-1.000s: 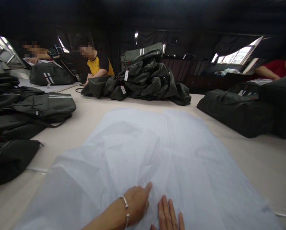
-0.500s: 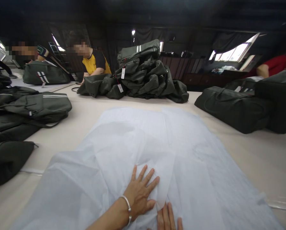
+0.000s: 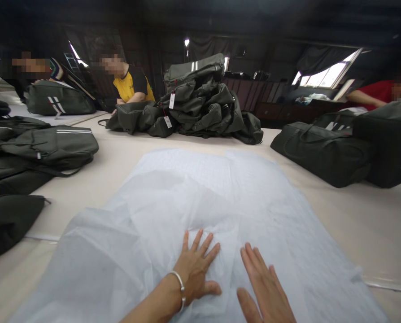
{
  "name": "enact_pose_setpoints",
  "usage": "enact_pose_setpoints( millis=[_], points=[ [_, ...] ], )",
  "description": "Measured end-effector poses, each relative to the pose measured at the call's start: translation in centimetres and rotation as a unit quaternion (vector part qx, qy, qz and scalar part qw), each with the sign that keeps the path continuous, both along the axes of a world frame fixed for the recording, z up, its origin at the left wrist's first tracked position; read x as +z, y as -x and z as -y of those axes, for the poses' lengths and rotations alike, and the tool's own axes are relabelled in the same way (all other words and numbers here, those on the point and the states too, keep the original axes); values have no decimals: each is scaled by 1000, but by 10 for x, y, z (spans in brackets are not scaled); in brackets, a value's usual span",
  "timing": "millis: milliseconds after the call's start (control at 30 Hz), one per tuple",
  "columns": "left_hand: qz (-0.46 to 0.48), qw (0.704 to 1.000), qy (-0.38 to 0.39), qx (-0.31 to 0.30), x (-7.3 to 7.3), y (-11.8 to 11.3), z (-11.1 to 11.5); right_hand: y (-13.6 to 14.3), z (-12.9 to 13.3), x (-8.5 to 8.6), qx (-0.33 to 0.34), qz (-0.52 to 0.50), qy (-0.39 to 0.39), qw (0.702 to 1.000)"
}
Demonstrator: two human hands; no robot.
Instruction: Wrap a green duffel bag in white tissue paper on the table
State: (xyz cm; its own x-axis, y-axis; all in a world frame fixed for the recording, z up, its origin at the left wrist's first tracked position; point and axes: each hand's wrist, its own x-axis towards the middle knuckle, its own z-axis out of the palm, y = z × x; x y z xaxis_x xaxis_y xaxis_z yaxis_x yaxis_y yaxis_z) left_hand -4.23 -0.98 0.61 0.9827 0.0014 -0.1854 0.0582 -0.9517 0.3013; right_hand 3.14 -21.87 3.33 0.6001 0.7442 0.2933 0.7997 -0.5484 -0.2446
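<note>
My left hand (image 3: 195,269), with a silver bangle at its wrist, lies spread on thin, pale bluish-white sheet material (image 3: 173,197). Its fingers are apart and hold nothing. To its right is my right hand (image 3: 266,287), fingers stretched forward, thumb apart, holding nothing; whether it touches the sheet I cannot tell. The sheet is wrinkled near the hands and spreads broadly over the cream table (image 3: 348,224).
Dark green bags are heaped at the table's far side (image 3: 203,103). More bags lie at the left (image 3: 52,148) and right (image 3: 324,152). A person in yellow and black (image 3: 133,87) leans in behind; others are at far left and right.
My right hand has come up from the bottom edge and now shows fully, forward and to the right. My left hand stays spread in nearly the same place.
</note>
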Motion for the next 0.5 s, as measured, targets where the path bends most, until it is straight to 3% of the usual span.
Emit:
enact_pose_setpoints(
  millis=[100,233,367,500],
  points=[
    [4,1000,-1,-1,0,1,1,-33,-42,10,37,7,37,999],
    [13,1000,-22,5,-4,3,2,-55,-81,-28,61,-6,86,994],
    [26,999,-21,5,-9,7,4,-53,-78,-60,59,27,66,996],
    [30,999,-12,15,-10,12,6,-53,-71,-61,64,29,46,996]
  ],
)
